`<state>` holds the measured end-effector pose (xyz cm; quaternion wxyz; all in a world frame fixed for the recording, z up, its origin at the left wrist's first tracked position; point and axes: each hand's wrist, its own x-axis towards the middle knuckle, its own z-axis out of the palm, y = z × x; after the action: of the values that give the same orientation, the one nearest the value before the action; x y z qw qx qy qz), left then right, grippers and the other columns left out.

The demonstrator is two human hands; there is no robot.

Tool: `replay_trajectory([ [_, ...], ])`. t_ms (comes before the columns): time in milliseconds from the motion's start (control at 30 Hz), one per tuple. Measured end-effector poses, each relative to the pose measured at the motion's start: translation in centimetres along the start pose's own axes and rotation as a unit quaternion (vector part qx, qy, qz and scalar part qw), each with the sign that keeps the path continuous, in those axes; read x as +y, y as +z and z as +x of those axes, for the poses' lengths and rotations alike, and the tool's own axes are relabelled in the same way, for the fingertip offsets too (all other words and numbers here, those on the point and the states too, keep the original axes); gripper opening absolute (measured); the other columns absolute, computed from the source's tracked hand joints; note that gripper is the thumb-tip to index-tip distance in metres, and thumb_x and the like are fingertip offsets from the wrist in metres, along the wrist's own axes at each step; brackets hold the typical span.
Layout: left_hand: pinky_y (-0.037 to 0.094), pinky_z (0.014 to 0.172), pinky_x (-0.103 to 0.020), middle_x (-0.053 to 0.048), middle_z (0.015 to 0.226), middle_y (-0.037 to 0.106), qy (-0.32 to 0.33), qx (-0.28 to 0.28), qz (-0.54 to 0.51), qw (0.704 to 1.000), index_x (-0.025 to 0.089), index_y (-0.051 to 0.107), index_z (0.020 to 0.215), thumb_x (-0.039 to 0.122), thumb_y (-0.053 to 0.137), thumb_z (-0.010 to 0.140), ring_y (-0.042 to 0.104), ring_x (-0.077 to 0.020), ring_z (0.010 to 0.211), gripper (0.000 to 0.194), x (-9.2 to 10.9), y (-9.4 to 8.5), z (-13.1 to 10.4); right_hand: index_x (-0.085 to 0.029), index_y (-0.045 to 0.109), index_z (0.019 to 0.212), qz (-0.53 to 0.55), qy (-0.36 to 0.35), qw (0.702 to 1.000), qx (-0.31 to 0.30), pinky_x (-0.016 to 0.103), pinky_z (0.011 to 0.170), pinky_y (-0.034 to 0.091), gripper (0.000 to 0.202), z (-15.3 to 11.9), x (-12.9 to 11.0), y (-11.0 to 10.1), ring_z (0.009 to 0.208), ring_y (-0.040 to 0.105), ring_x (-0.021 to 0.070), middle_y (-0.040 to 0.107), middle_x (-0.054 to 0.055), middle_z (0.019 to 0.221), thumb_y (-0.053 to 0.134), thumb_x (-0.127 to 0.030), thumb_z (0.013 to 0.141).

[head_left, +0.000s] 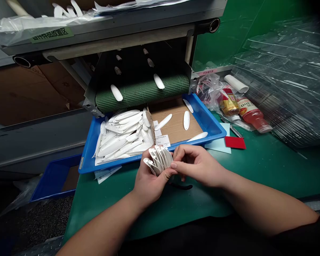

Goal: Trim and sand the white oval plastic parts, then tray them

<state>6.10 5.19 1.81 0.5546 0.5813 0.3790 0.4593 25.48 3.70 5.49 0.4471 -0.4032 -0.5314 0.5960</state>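
Note:
My left hand [151, 183] is wrapped round a fanned bunch of white oval plastic parts [160, 159], held just in front of the blue tray. At the right side of the bunch is my right hand [200, 165], thumb and fingers pinched together against the edge of the parts; whether a single part is between them is too small to tell. The blue tray [214, 128] holds a heap of white parts [122, 137] on its left and a few loose ones [186, 120] on cardboard at its right.
Behind the tray, a green conveyor belt [138, 93] carries more white parts under a metal frame. To the right are bottles [252, 113], a red pad [235, 142] and stacked clear trays [288, 81]. A dark object [185, 187] lies near my hands on the green table [109, 202].

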Motion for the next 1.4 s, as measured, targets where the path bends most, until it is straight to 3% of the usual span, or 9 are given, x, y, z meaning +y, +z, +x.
replay_trajectory([
  [100,0.057,0.098,-0.039,-0.008,0.119,0.074,-0.018,0.019,-0.006,1.000,0.025,0.055,0.139,0.033,0.088,0.083,0.073,-0.0237,0.105,0.066,0.2,0.2,-0.1,-0.018,0.061,0.074,-0.088,-0.074,0.992,0.059,0.024,0.058,0.054,0.032,-0.4,0.0,0.4,0.070,0.057,0.0133,0.061,0.003,0.079,0.080,-0.039,0.089],
  [267,0.059,0.098,-0.041,-0.009,0.122,0.074,-0.020,-0.010,0.014,1.000,0.027,0.060,0.139,0.032,0.087,0.083,0.073,-0.0275,0.109,0.062,0.1,-0.1,-0.3,-0.017,0.065,0.080,0.021,0.050,0.998,-0.016,0.029,0.058,0.059,0.042,-0.2,-0.2,-0.1,0.073,0.066,0.0179,0.069,0.005,0.085,0.088,-0.052,0.080],
  [367,0.061,0.093,-0.040,-0.009,0.116,0.074,-0.023,-0.036,0.038,0.998,0.028,0.059,0.142,0.032,0.086,0.084,0.073,-0.0279,0.105,0.064,0.0,-0.4,-0.2,-0.017,0.067,0.081,0.036,0.072,0.996,-0.047,0.029,0.064,0.056,0.044,0.4,-0.2,-0.7,0.072,0.067,0.0172,0.071,0.004,0.079,0.091,-0.053,0.076],
  [567,0.058,0.095,-0.038,-0.010,0.122,0.072,0.013,-0.030,0.089,0.996,0.029,0.060,0.141,0.033,0.083,0.088,0.071,-0.0261,0.105,0.058,1.2,-0.6,-0.2,-0.019,0.063,0.091,-0.102,-0.015,0.995,-0.004,0.026,0.067,0.049,0.040,0.1,-0.9,-1.3,0.075,0.057,0.0138,0.065,0.001,0.083,0.088,-0.049,0.082],
  [667,0.058,0.095,-0.039,-0.010,0.123,0.073,-0.007,-0.019,0.080,0.997,0.029,0.061,0.139,0.033,0.081,0.089,0.071,-0.0271,0.108,0.054,1.9,-0.7,-1.9,-0.022,0.063,0.115,-0.144,-0.108,0.983,0.017,0.031,0.084,0.054,0.047,-0.6,-1.3,-0.9,0.092,0.061,0.0172,0.064,0.005,0.107,0.088,-0.045,0.083],
  [800,0.056,0.093,-0.038,-0.009,0.118,0.074,0.027,-0.003,0.136,0.990,0.026,0.066,0.125,0.029,0.079,0.089,0.071,-0.0256,0.104,0.039,1.0,-1.1,-5.5,-0.027,0.057,0.148,-0.182,-0.186,0.961,-0.093,0.040,0.110,0.048,0.075,-0.6,0.1,1.2,0.127,0.057,0.0251,0.054,0.010,0.146,0.089,-0.047,0.083],
  [967,0.054,0.078,-0.033,-0.004,0.098,0.075,-0.021,0.056,0.165,0.985,0.022,0.071,0.103,0.026,0.087,0.072,0.069,-0.0230,0.086,0.035,-1.6,-1.9,-8.3,-0.030,0.063,0.148,-0.153,-0.188,0.942,-0.231,0.040,0.114,0.045,0.068,0.5,3.9,4.2,0.131,0.060,0.0251,0.064,0.008,0.140,0.086,-0.050,0.087],
  [1100,0.053,0.075,-0.032,-0.005,0.096,0.076,-0.048,0.073,0.150,0.985,0.020,0.072,0.102,0.025,0.091,0.068,0.069,-0.0232,0.085,0.039,-2.6,-2.3,-8.5,-0.030,0.063,0.150,-0.161,-0.190,0.940,-0.234,0.040,0.113,0.047,0.070,0.8,5.1,4.7,0.127,0.063,0.0249,0.067,0.008,0.137,0.085,-0.049,0.087],
  [1400,0.057,0.075,-0.032,-0.009,0.106,0.078,-0.069,0.044,0.070,0.994,0.017,0.070,0.119,0.042,0.094,0.070,0.073,-0.0255,0.091,0.060,-3.6,-3.0,-8.4,-0.029,0.063,0.150,-0.133,-0.180,0.944,-0.241,0.042,0.113,0.048,0.065,0.9,5.5,4.2,0.128,0.064,0.0255,0.067,0.010,0.138,0.083,-0.047,0.091],
])
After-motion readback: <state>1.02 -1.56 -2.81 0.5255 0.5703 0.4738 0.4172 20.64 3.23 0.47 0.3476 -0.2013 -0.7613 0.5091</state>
